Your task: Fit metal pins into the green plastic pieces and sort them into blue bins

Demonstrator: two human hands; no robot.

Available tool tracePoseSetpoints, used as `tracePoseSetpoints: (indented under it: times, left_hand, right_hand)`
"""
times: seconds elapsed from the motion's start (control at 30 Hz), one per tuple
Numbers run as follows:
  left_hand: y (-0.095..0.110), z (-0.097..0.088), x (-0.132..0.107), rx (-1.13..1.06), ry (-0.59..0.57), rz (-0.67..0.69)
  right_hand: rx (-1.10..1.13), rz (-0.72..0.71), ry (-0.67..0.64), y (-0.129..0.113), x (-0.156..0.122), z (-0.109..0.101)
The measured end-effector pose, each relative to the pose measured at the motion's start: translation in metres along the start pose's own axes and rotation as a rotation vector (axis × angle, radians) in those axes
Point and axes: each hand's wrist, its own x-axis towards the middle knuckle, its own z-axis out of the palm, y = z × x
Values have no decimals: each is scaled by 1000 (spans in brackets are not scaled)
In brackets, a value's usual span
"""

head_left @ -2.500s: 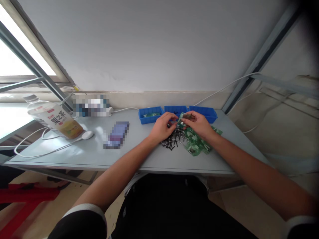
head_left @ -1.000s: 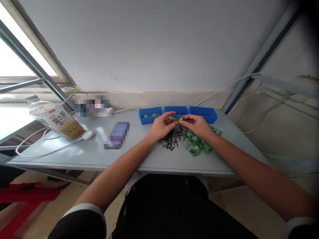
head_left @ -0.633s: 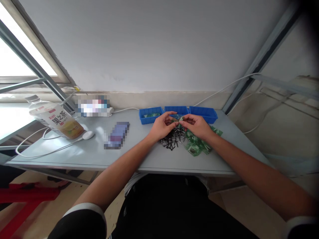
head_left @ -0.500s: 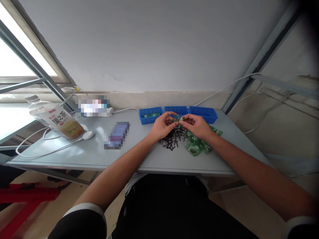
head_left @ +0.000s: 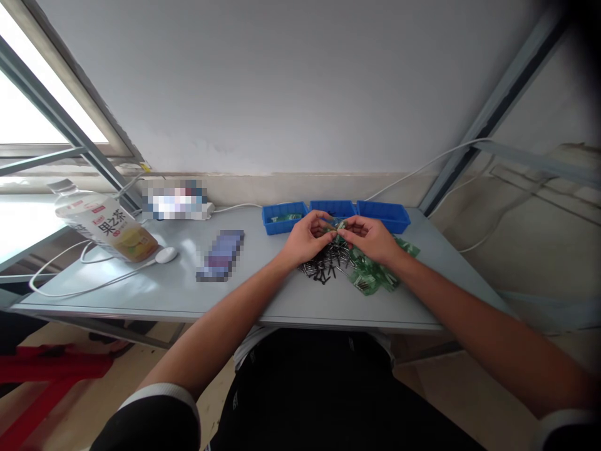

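Note:
Thumb and fingers of my left hand (head_left: 307, 237) pinch one side of a small green plastic bag (head_left: 339, 223). My right hand (head_left: 369, 237) grips its other side, the two thumbs nearly touching. What the bag holds is too small to make out. Under my hands lies a loose pile of dark and silvery screws (head_left: 323, 266). Several more green plastic bags (head_left: 369, 279) with small metal parts inside lie right of the pile, partly beneath my right hand and forearm.
Three blue bins stand along the wall: a left bin (head_left: 270, 228) with a green bag inside, a middle bin (head_left: 323, 205), and a right bin (head_left: 399, 219). Further left are a blurred phone (head_left: 220, 255), a drink bottle (head_left: 107, 225), a white cable and its round white puck (head_left: 166, 255).
My fingers have shifted very slightly on the green plastic bag. Everything else looks the same.

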Motion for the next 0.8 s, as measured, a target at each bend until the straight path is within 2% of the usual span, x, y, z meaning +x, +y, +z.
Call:
tracePoseSetpoints:
  times: [0.8]
  left_hand:
    - [2,3,-1,11,-11,-24]
  right_hand:
    - [-12,-25,16,4,1,-2]
